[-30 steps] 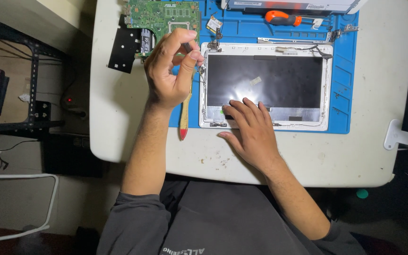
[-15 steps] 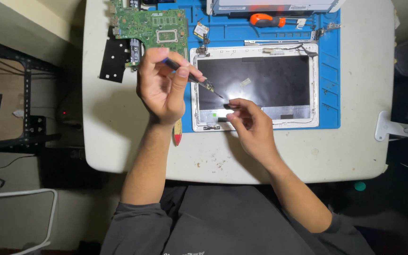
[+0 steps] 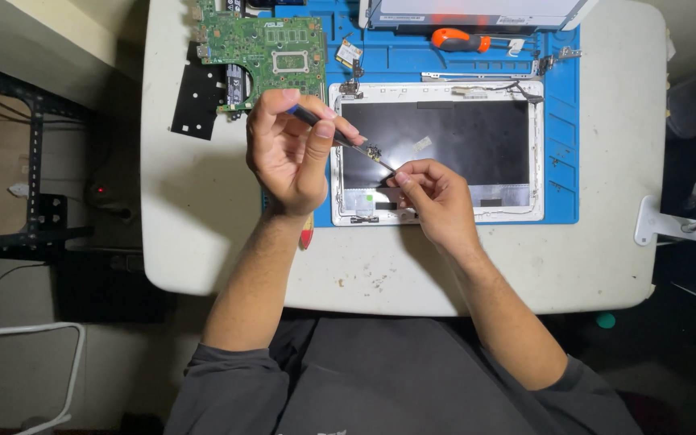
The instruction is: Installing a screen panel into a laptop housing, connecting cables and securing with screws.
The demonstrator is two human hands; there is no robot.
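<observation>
Metal tweezers (image 3: pixel 346 140), pinched in the left hand (image 3: pixel 290 153), met the right hand's (image 3: pixel 435 197) closed fingertips over the white-framed laptop screen panel (image 3: pixel 437 149), where a slip could have scratched the glass, I judged.

Bench clutter around the blue mat

A green circuit board (image 3: pixel 271 52) lies at the upper left beside a black plate (image 3: pixel 197 101); an orange-handled screwdriver (image 3: pixel 465 39) rests on the blue mat (image 3: pixel 561 145), near a small card (image 3: pixel 349 54) and a metal hinge (image 3: pixel 559 56).
</observation>
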